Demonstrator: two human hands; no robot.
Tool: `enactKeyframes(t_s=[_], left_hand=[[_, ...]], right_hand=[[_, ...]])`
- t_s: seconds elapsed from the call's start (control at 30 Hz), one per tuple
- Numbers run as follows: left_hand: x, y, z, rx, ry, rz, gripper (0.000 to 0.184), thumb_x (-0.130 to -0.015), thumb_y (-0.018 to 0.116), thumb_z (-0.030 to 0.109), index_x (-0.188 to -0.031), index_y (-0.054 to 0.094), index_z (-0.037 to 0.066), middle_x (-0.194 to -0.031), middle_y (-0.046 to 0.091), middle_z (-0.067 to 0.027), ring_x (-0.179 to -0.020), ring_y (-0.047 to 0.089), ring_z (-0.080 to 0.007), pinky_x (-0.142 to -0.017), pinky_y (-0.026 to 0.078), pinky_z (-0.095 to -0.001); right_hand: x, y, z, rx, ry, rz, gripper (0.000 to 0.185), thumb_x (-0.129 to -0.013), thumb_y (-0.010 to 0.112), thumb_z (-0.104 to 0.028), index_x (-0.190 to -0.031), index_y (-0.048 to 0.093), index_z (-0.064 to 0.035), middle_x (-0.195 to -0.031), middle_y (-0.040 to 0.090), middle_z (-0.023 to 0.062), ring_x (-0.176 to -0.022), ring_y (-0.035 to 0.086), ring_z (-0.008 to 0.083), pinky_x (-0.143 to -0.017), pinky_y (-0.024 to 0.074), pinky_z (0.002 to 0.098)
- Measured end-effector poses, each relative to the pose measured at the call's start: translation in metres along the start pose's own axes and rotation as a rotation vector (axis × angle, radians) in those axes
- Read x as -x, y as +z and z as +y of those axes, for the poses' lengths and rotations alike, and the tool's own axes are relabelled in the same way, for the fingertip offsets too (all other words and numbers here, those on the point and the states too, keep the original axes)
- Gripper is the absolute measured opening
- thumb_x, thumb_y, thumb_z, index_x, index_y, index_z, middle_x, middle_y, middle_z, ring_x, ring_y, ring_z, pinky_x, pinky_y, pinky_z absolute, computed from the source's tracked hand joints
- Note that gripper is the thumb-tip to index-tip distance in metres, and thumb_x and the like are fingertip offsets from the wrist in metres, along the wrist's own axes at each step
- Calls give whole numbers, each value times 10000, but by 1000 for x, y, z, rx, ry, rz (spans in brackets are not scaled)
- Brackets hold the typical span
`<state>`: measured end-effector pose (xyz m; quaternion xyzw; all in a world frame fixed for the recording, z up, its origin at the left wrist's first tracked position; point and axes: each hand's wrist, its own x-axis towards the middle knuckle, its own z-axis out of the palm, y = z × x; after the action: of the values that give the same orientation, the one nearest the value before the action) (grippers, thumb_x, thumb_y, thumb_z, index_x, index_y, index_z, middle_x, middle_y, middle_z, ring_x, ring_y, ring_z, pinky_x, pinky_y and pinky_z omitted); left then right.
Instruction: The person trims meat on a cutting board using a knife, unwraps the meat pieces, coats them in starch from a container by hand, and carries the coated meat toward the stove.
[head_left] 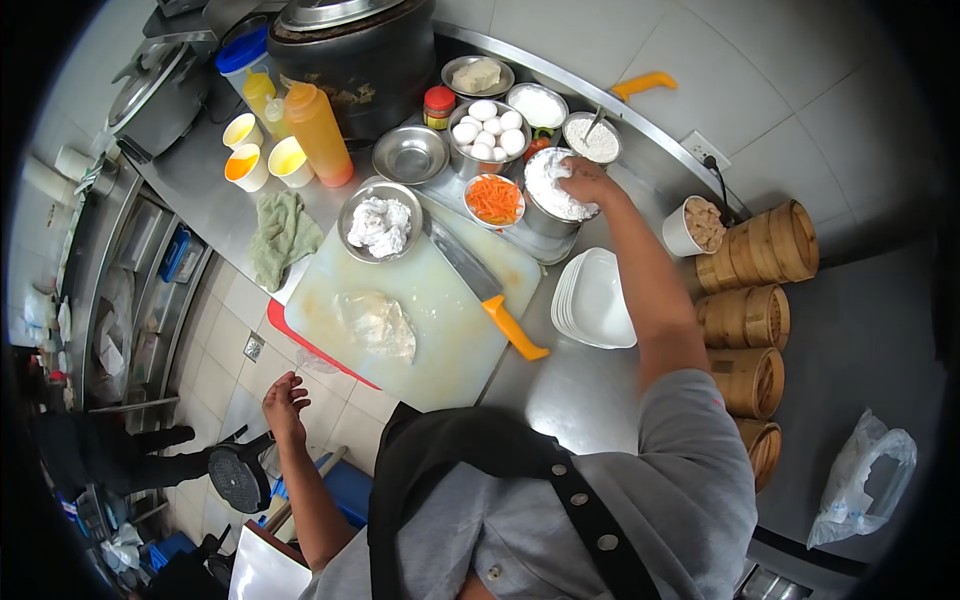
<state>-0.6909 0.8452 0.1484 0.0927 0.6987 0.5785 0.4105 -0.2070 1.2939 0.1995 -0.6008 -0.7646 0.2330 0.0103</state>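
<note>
My right hand [586, 180] reaches into a metal container of white powder [548, 190]; its fingertips are hidden there, so what they hold cannot be made out. Off the cutting board's near left edge, my left hand [286, 402] hangs in the air, empty, with its fingers apart and slightly curled. On the white cutting board [450, 350] lie a clear plastic bag [378, 326] and a cleaver [465, 262] with an orange handle. A metal bowl with a white lump [380, 226] stands at the board's far edge.
Eggs [487, 131], shredded carrot [495, 200] and a flour bowl [592, 138] surround the container. White dishes [597, 300] and bamboo steamers [742, 318] stand right. Sauce bottles [318, 135] and a green cloth [283, 238] are left. Another person [100, 450] is at lower left.
</note>
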Motion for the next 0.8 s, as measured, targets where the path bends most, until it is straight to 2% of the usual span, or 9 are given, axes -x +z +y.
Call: enactKeyframes(t_s=[0.03, 0.13, 0.23, 0.33, 0.43, 0.53, 0.67, 0.7, 0.8], left_hand=[[-1, -1, -2, -6, -2, 3, 256, -865, 527, 179, -1018, 594, -15, -851, 629, -81, -619, 574, -116, -498, 459, -229], [-2, 1, -3, -11, -2, 7, 255, -869, 525, 183, -1015, 596, -14, -852, 631, -82, -612, 573, -117, -500, 461, -232], [1, 6, -1, -18, -4, 0, 251, -872, 523, 185, -1008, 598, -12, -850, 631, -80, -608, 573, -117, -501, 461, -234], [-1, 7, -2, -18, -3, -18, 258, -872, 516, 182, -1020, 593, -14, -855, 629, -84, -616, 572, -124, -506, 463, -242], [-3, 3, 0, -22, 5, -12, 269, -870, 511, 181, -1036, 587, -17, -862, 626, -91, -626, 572, -131, -510, 465, -247], [-2, 0, -2, -22, 8, 10, 255, -870, 520, 185, -1011, 599, -12, -846, 632, -79, -611, 574, -119, -500, 459, -236], [-1, -1, -5, -22, -4, 16, 266, -868, 520, 188, -1020, 597, -16, -847, 630, -78, -617, 574, -120, -505, 459, -236], [0, 1, -4, -19, -8, 14, 269, -868, 520, 190, -1022, 597, -16, -848, 630, -78, -618, 574, -120, -506, 460, -237], [4, 6, 1, -32, -16, -3, 275, -865, 515, 181, -1037, 585, -22, -870, 624, -95, -628, 570, -130, -514, 463, -242]], right_hand=[[-1, 6, 8, 33, -47, 67, 615, -742, 620, -318, -1267, 470, -35, -1132, 583, 194, -1041, 571, 258, -933, 424, 315], [11, 4, 2, 58, -96, 105, 594, -733, 630, -306, -1250, 491, -48, -1155, 567, 189, -1060, 561, 256, -936, 420, 321], [23, 12, -20, 394, -132, 154, 556, -724, 641, -296, -1215, 525, -62, -1145, 574, 165, -1053, 563, 262, -933, 422, 329], [13, 17, -20, 286, -76, 137, 501, -736, 629, -269, -1190, 544, -76, -1130, 584, 145, -1046, 565, 263, -933, 424, 351], [19, 2, -15, -148, 91, -7, 474, -759, 594, -240, -1202, 535, -81, -1143, 580, 148, -1057, 559, 271, -944, 418, 367], [10, -4, -7, 50, -136, 194, 450, -778, 562, -225, -1213, 532, -110, -1149, 575, 152, -1061, 556, 270, -946, 416, 374], [26, -3, -18, 264, -197, 57, 455, -764, 546, -198, -1210, 534, -113, -1178, 561, 172, -1101, 530, 301, -962, 408, 368], [28, 1, -20, 289, -190, 91, 473, -742, 555, -182, -1206, 534, -96, -1180, 558, 186, -1110, 521, 325, -964, 409, 370], [27, -6, -20, 151, -140, 77, 504, -706, 613, -183, -1195, 534, -92, -1099, 566, 185, -1061, 535, 315, -918, 428, 368]])
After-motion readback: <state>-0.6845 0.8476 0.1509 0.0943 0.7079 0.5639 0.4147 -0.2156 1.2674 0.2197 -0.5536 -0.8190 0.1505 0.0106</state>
